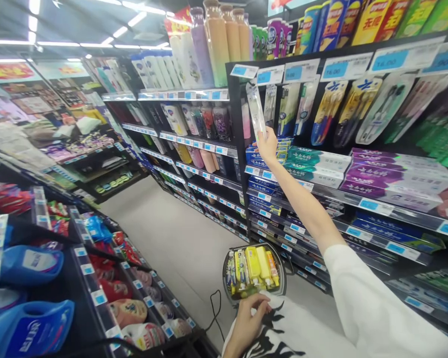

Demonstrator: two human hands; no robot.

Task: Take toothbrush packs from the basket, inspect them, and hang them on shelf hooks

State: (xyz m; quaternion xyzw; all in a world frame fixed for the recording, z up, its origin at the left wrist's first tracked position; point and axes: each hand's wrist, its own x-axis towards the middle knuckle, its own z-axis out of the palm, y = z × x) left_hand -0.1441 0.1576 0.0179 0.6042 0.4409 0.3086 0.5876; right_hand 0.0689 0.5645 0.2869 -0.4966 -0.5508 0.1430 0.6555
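Observation:
My right hand (267, 144) is stretched out to the toothbrush shelf, its fingers closed on the lower end of a white packaged toothbrush (257, 112). The pack's upper end reaches up to a price tag on the shelf edge. Other packaged toothbrushes (326, 112) hang to its right. Close to my body, my left hand (248, 318) is bent with curled fingers; what they hold, if anything, is hidden. Just beyond it is a dark basket (227, 288) containing yellow bottles (253, 263), an orange-yellow tube (272, 268) and packaged toothbrushes (231, 268).
Toothpaste boxes (392, 179) are stacked below the hanging toothbrushes. Shampoo-like bottles (214, 44) line the shelves farther left. Across the aisle floor (168, 233), the left shelf carries blue detergent bottles (33, 328) and bagged goods. A black cable (214, 311) hangs near the basket.

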